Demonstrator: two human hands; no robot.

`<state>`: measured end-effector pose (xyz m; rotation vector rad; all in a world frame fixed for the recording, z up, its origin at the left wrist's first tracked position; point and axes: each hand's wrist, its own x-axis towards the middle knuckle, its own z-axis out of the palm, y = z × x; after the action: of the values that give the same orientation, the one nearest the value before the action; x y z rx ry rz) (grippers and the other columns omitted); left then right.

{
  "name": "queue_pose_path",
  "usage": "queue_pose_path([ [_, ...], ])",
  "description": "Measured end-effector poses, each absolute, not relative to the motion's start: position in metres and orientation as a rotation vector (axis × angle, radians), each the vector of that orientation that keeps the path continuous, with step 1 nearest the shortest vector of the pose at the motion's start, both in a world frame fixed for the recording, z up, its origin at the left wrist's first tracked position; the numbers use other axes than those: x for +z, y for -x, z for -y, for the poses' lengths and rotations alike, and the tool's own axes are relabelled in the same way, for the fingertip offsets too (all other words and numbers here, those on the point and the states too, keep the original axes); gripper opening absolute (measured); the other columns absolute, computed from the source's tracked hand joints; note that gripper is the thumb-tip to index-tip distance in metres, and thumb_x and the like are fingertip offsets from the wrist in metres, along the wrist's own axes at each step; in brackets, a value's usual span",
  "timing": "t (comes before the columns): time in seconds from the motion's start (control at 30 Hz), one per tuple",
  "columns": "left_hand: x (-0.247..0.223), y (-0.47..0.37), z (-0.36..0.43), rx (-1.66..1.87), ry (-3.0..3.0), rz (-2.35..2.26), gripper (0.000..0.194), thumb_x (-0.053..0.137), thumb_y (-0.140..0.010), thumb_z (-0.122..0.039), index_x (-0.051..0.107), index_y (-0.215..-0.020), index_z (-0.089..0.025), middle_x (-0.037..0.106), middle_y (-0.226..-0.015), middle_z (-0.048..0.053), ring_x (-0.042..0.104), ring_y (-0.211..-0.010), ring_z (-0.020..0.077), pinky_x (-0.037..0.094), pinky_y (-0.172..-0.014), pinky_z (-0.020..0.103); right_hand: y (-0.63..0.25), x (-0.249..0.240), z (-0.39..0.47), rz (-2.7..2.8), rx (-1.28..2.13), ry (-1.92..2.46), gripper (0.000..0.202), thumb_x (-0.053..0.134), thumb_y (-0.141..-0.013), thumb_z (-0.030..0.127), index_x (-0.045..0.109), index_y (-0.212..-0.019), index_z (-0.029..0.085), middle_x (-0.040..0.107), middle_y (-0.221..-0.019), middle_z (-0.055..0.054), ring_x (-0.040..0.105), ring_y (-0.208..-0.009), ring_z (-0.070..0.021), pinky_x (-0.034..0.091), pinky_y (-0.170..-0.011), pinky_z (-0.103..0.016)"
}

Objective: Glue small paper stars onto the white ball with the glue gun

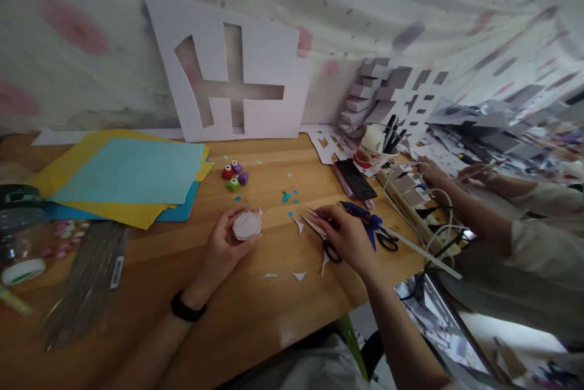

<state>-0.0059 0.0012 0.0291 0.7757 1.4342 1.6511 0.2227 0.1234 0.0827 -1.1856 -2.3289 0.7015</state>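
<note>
My left hand [230, 241] is closed around the edge of a small round white paper piece [247, 226] with a curved line drawn on it. My right hand [344, 233] is over a pair of black-handled scissors [332, 251], with its fingers curled at them. The blades point up and left, and part of the scissors is hidden under the hand. White paper scraps [298, 276] lie about the scissors and nearer me. Small teal stars [286, 196] are scattered between and beyond my hands. Just right of my right hand lies a blue glue gun [360, 212].
Coloured sheets [132, 171] are stacked at left, near a clear jar [20, 232] and a plastic-wrapped bundle [84, 280]. Small eyed beads [234, 183] sit mid-table. A phone [356, 179], pen cup [371, 156] and power strip [420, 210] with cables stand right, beside another person's arm [474, 213].
</note>
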Motion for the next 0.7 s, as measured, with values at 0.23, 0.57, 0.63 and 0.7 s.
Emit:
queue_pose_path([
  [0.23,0.025,0.005,-0.001,1.639,-0.780,-1.416,0.062,0.084,-0.062,-0.031,0.051,-0.113,-0.020,0.067,-0.128,0.016,0.067,-0.111,0.0264,0.054,-0.095,0.043,-0.195,0.079,-0.148,2.377,0.490,1.407,0.010,0.068,-0.087,0.029,0.074,-0.092,0.022,0.078,-0.093,-0.005,0.071,-0.085,-0.0235,0.050,-0.075,-0.032],
  [0.57,0.031,0.005,-0.001,1.604,-0.729,-1.422,0.065,0.083,-0.065,-0.032,0.050,-0.119,-0.020,0.066,-0.130,0.016,0.064,-0.120,0.0275,0.052,-0.100,0.043,-0.189,0.085,-0.166,2.427,0.502,1.591,0.014,0.066,-0.087,0.027,0.078,-0.085,0.020,0.079,-0.086,-0.008,0.071,-0.080,-0.0235,0.046,-0.069,-0.031],
  [0.63,0.031,0.004,0.000,1.613,-0.719,-1.418,0.065,0.084,-0.065,-0.031,0.051,-0.119,-0.020,0.066,-0.129,0.015,0.063,-0.121,0.0274,0.051,-0.102,0.044,-0.188,0.087,-0.165,2.456,0.555,1.581,0.017,0.064,-0.088,0.029,0.078,-0.084,0.020,0.079,-0.084,-0.007,0.070,-0.078,-0.0224,0.045,-0.067,-0.030],
  [0.7,0.032,0.004,0.000,1.615,-0.708,-1.418,0.064,0.084,-0.065,-0.030,0.051,-0.118,-0.020,0.067,-0.129,0.015,0.063,-0.121,0.0273,0.050,-0.103,0.044,-0.187,0.087,-0.164,2.478,0.605,1.556,0.018,0.064,-0.089,0.031,0.077,-0.083,0.020,0.078,-0.083,-0.006,0.070,-0.077,-0.0214,0.044,-0.066,-0.029],
])
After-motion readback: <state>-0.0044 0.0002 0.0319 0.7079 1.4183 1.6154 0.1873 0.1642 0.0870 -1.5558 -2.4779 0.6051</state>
